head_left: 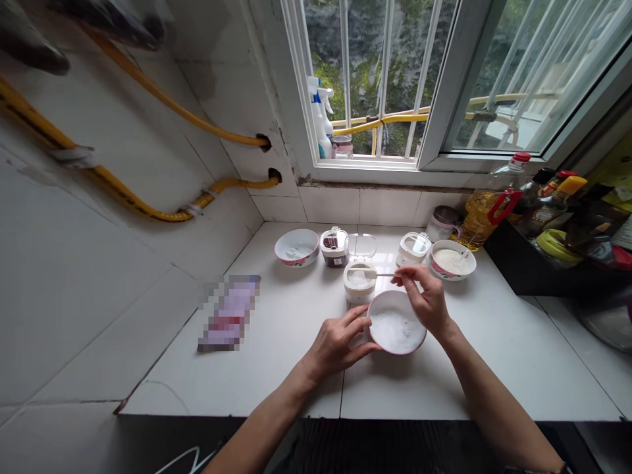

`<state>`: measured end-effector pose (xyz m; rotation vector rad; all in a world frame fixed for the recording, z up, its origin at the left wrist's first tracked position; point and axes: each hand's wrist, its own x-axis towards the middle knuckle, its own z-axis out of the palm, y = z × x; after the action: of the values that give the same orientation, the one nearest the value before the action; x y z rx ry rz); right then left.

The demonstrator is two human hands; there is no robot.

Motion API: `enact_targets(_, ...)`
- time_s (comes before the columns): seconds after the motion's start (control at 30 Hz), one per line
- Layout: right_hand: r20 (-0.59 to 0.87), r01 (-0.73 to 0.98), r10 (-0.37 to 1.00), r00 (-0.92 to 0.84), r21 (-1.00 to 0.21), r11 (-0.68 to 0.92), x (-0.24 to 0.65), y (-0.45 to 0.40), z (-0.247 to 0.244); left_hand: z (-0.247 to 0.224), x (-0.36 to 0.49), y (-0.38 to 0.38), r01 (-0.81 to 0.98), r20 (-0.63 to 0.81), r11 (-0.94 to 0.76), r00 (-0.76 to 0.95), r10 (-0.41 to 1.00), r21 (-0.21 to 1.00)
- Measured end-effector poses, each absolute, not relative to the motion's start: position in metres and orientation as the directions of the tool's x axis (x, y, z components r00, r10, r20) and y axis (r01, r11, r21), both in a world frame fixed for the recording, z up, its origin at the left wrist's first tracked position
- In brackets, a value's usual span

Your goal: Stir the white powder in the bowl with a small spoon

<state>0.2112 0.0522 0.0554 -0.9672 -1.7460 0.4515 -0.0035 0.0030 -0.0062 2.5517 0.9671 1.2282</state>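
Bowl [399, 352]: white contents [395, 324] already inside, left hand [342, 340] gripping it; right hand [422, 296] pinching spoon [386, 274] at open jar [359, 293]; remainder unclear.

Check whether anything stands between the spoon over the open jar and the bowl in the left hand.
Nothing visible, except perhaps the near rim of the jar: the bowl, held by the left hand, sits on that side. The spoon is in the right hand; the jar's raised clear lid stands behind.

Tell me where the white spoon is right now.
In the head view, the white spoon is just right of centre, held by the right hand, its head at the mouth of the open white jar.
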Motion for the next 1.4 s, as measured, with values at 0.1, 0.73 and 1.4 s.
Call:
enact_targets(0.1,0.422,0.247,0.9,-0.105,-0.866,0.435,0.221,0.054,0.057,-0.005,-0.004,0.003,0.485,0.654,-0.788,0.461,0.599,0.38)
enact_targets(0.73,0.117,0.253,0.941,-0.318,-0.946,0.203,0.223,0.059,0.048,-0.004,-0.003,0.003,0.468,0.667,-0.799,0.46,0.586,0.379)
enact_targets(1.4,-0.1,0.059,0.957,-0.271,-0.994,-0.087,0.228,0.067,0.055,-0.006,-0.003,0.004,0.446,0.666,-0.801,0.459,0.588,0.399)
